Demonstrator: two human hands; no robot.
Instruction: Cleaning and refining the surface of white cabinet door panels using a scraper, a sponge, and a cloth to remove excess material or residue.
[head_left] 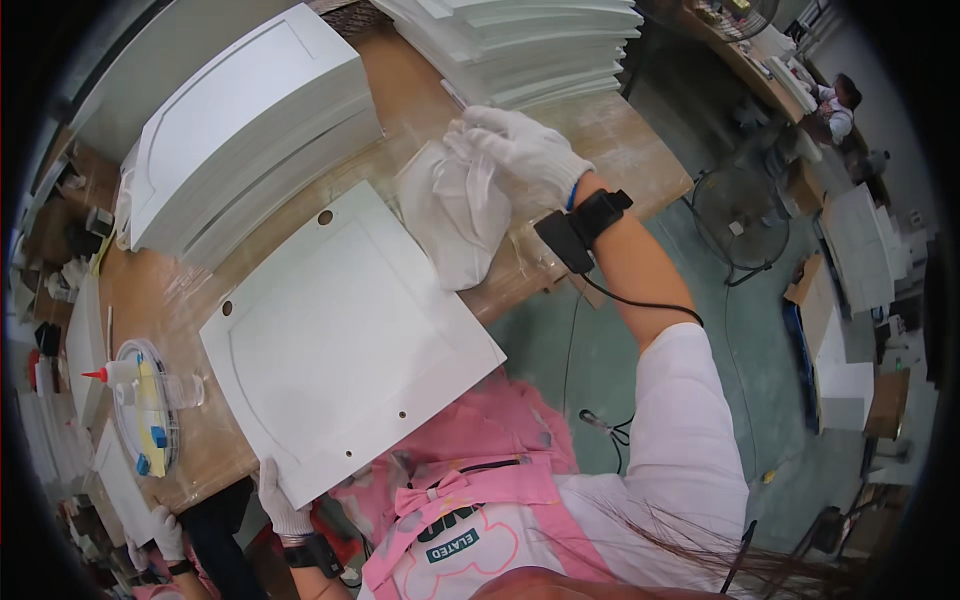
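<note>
A white panel (345, 340) lies at a slant on the wooden table, its near corner jutting out past the edge toward me. It has round holes along two sides and a faint curved groove. My left hand (284, 500), in a white knit glove, grips the panel's near left edge; part of the fingers is hidden by the panel. My right hand (520, 150), also gloved, reaches out over the table beyond the panel. Its fingers are closed on a crumpled white cloth (455, 220), which hangs down to the panel's right corner.
Tall stacks of white panels (270, 110) and more sheets (540, 50) stand at the back of the table (640, 150). On the left lies a round tray (145, 410) with a red-tipped bottle. A co-worker's gloved hand (168, 535) shows lower left. A floor fan (740, 220) stands right.
</note>
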